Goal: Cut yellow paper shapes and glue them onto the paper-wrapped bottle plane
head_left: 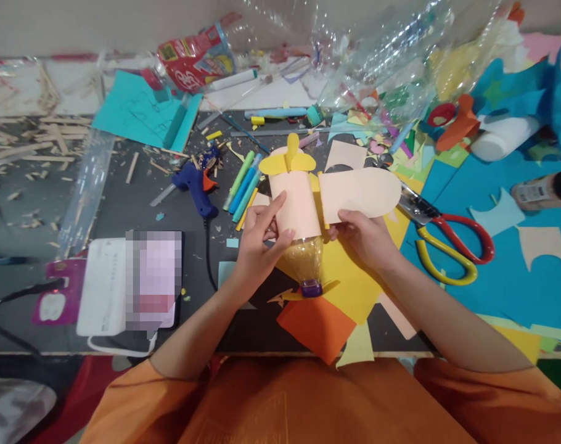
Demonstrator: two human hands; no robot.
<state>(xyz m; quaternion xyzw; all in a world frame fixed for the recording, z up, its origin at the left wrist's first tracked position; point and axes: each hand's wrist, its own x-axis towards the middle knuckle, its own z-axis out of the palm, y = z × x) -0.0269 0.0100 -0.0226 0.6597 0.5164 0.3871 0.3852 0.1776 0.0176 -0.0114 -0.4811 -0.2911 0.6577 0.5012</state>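
Observation:
My left hand grips a small plastic bottle from its left side. Pale pink paper wraps the bottle's body, and its purple cap points toward me. A yellow three-bladed paper propeller sits at the far end. My right hand pinches a pale paper piece with a rounded right end, thumb on top. Along that piece's left edge runs a narrow yellow strip, close beside the bottle; whether they touch is unclear.
Red-and-yellow-handled scissors lie right of my right hand. A blue glue gun and markers lie left of the bottle. Plastic bottles and paper scraps crowd the back. A phone and white box rest at left.

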